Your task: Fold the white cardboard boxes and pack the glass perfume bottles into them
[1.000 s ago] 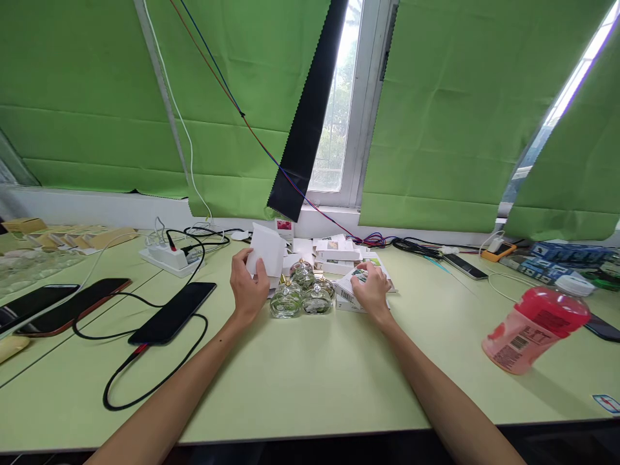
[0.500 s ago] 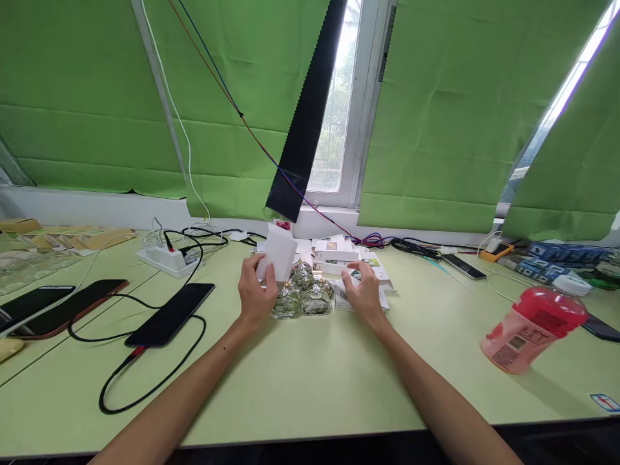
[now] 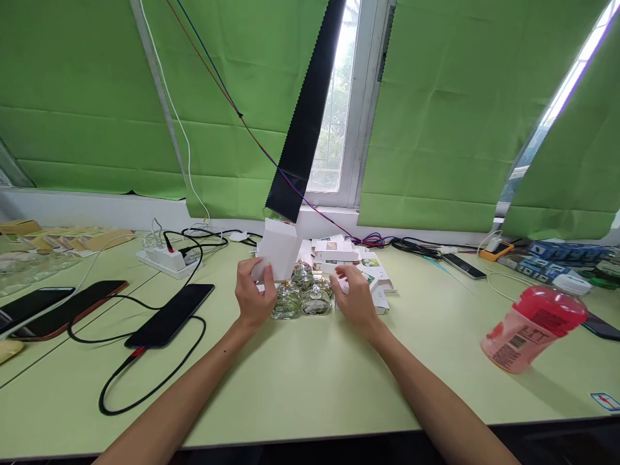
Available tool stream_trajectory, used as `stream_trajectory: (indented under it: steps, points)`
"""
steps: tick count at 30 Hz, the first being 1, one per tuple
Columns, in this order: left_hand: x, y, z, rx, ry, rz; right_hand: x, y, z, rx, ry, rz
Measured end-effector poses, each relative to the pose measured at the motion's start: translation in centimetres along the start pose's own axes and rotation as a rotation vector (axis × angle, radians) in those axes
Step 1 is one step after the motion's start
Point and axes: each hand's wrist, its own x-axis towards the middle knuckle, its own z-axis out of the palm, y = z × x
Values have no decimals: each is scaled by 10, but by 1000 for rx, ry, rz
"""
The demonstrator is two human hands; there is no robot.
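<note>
Holding a white carton (image 3: 278, 250) pinched in my left hand (image 3: 252, 297), raised above a cluster of round glass bottles (image 3: 302, 294) on the green table (image 3: 310, 374). My right hand (image 3: 356, 298) hovers with loosely curled fingers beside the bottles, over small printed boxes (image 3: 372, 284).

Both forearms are extending forward; left hand (image 3: 252, 298) is gripping with curled fingers, right hand (image 3: 356, 300) is hovering half-open.
</note>
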Motion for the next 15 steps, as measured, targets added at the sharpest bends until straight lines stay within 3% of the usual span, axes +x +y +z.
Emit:
stream_trajectory:
  steps: [11,15]
  points:
    - [3,3,2,-6,47,216,-7,-7,6,143,-96,-107]
    - [4,5,1,-20,57,221,-10,-10,9,208,-125,-80]
